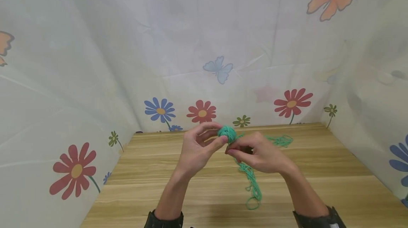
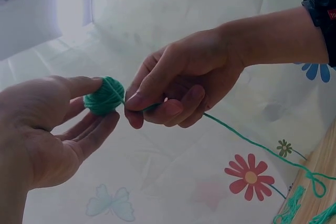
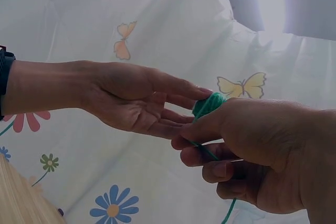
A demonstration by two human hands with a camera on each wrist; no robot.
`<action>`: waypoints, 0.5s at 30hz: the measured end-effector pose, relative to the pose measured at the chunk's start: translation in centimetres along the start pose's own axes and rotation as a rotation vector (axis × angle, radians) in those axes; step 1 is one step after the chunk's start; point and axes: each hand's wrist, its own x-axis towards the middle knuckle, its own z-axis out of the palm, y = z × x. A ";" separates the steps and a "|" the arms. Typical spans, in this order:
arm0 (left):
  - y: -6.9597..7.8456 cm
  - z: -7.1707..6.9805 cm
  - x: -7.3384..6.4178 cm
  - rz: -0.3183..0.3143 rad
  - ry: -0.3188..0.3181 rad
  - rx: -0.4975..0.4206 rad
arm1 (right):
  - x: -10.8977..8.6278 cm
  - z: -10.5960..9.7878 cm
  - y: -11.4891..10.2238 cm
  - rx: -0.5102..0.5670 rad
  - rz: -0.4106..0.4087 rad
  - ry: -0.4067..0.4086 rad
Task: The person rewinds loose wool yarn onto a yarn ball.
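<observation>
A small ball of green yarn (image 1: 227, 133) is held up above the table between the thumb and fingers of my left hand (image 1: 200, 145). Just to its right, my right hand (image 1: 259, 153) pinches the yarn strand between thumb and forefinger, close beside the ball. In the left wrist view the strand (image 2: 247, 139) runs taut from the ball (image 2: 105, 96) into the right hand (image 2: 181, 80), then trails out toward the table. The right wrist view shows the ball (image 3: 206, 105) partly hidden behind the right hand (image 3: 257, 156).
Loose green yarn (image 1: 251, 182) lies in a tangled length on the wooden table (image 1: 143, 185), below the hands. Another loose heap (image 1: 282, 140) lies farther back on the right. A white curtain (image 1: 178, 36) printed with flowers and butterflies encloses the back and sides.
</observation>
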 end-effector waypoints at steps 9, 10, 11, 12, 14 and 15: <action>0.0 -0.1 -0.2 -0.019 -0.083 -0.041 | -0.5 -0.5 0.4 -0.013 0.126 0.052; -0.1 -0.1 -0.2 -0.017 -0.095 -0.035 | -0.5 -0.6 0.4 -0.029 0.138 0.061; -0.1 -0.1 -0.2 -0.016 -0.108 -0.026 | -0.6 -0.7 0.4 -0.041 0.149 0.069; -0.2 0.0 -0.2 -0.013 -0.123 -0.018 | -0.6 -0.8 0.4 -0.052 0.157 0.075; -0.1 0.1 -0.2 -0.006 -0.151 0.003 | -0.6 -0.9 0.3 -0.073 0.183 0.085; 0.0 0.1 -0.2 0.000 -0.163 0.013 | -0.6 -1.0 0.2 -0.076 0.192 0.091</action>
